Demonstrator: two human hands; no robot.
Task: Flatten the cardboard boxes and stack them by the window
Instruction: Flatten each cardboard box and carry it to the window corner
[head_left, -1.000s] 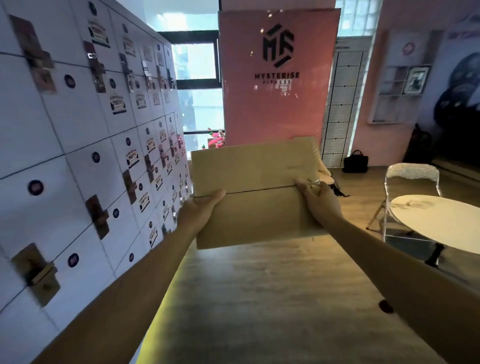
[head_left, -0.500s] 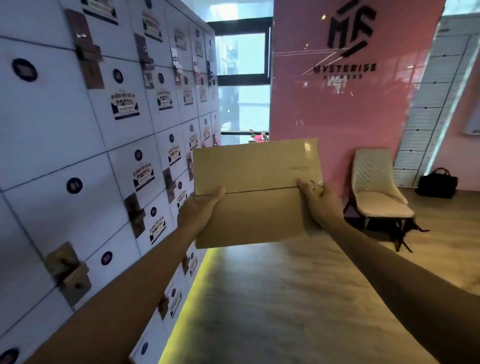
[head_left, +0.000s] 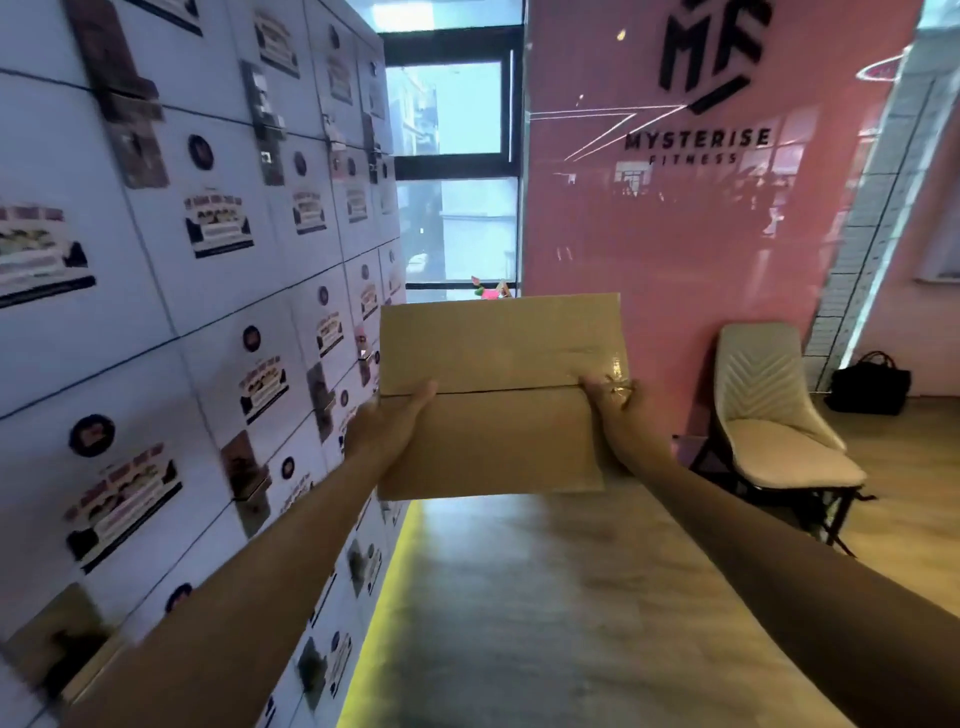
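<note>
Cardboard box (head_left: 498, 395), already flattened, sits mid-frame gripped at its side edges by the left hand (head_left: 387, 423) and right hand (head_left: 621, 415), not yet stacked by the window (head_left: 457, 171) at upper centre.

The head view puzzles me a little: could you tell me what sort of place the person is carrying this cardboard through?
Most likely a gym's locker or lobby area: the pink wall carries a "Mysterise Fitness" sign, and a bank of white lockers lines the left side, leading toward a window.
</note>
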